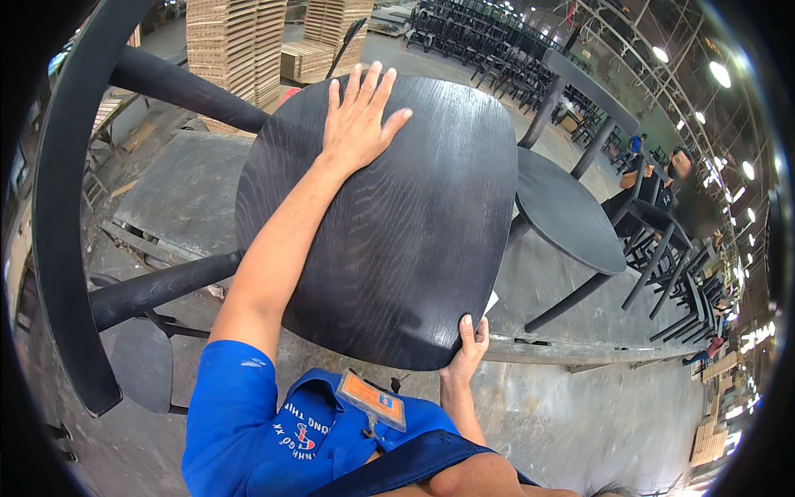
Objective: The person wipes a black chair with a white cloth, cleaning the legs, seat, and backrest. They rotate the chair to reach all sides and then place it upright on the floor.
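Observation:
A black wooden chair lies tipped in front of me, its broad rounded seat (389, 224) facing up at me and its curved backrest (58, 207) off to the left. My left hand (360, 120) rests flat on the far part of the seat, fingers stretched and thumb apart. At the near right edge of the seat, my right hand (468, 348) grips the rim, thumb on top and the other fingers mostly hidden beneath. Beside it a small white piece (492, 301) shows past the edge; I cannot tell what it is.
Another black chair (567, 207) stands close on the right, on a long grey platform (563, 319). Further right, a person (654, 186) in dark clothes is at more chairs (662, 232). Stacked boards (236, 58) rise behind, with many black chairs (489, 41) at the back.

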Demonstrator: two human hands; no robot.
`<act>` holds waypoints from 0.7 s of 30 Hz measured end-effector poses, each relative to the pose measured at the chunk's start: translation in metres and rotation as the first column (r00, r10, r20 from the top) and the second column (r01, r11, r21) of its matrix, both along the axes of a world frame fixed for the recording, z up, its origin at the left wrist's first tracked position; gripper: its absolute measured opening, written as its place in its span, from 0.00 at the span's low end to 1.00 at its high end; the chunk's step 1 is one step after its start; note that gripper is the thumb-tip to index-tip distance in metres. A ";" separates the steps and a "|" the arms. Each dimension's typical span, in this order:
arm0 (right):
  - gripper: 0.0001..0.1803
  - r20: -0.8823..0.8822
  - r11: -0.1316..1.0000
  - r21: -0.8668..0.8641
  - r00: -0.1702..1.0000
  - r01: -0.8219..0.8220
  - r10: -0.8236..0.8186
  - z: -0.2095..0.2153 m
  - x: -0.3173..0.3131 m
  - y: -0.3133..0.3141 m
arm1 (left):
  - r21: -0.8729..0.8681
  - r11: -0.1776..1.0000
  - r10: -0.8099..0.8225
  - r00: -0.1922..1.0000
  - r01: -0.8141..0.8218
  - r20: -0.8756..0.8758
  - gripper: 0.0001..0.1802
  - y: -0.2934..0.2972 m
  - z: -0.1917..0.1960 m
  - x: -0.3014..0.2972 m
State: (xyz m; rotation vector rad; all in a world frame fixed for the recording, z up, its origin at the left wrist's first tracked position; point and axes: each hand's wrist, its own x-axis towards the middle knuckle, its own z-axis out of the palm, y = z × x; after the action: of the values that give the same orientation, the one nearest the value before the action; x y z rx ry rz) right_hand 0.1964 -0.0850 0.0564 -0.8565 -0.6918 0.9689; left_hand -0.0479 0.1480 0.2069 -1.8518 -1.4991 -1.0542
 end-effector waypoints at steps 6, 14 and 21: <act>0.15 0.051 1.000 0.008 0.999 -0.003 0.002 0.005 -0.003 0.001 | 0.020 0.999 -0.027 0.987 0.030 -0.157 0.39 -0.012 0.001 0.085; 0.18 -0.029 0.999 0.011 0.999 -0.044 0.044 0.012 -0.006 0.004 | -0.060 0.901 -0.433 0.881 0.430 -0.191 0.33 -0.051 -0.028 0.077; 0.19 -0.038 0.999 -0.007 0.998 -0.046 0.046 0.009 -0.005 0.005 | -0.016 0.998 -0.053 0.999 0.053 0.013 0.34 -0.034 -0.027 -0.019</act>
State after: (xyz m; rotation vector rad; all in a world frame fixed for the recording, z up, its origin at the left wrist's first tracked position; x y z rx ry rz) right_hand 0.1912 -0.0800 0.0657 -0.8305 -0.6782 1.0272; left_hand -0.0665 0.1142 0.1796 -1.9090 -1.4777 -1.0831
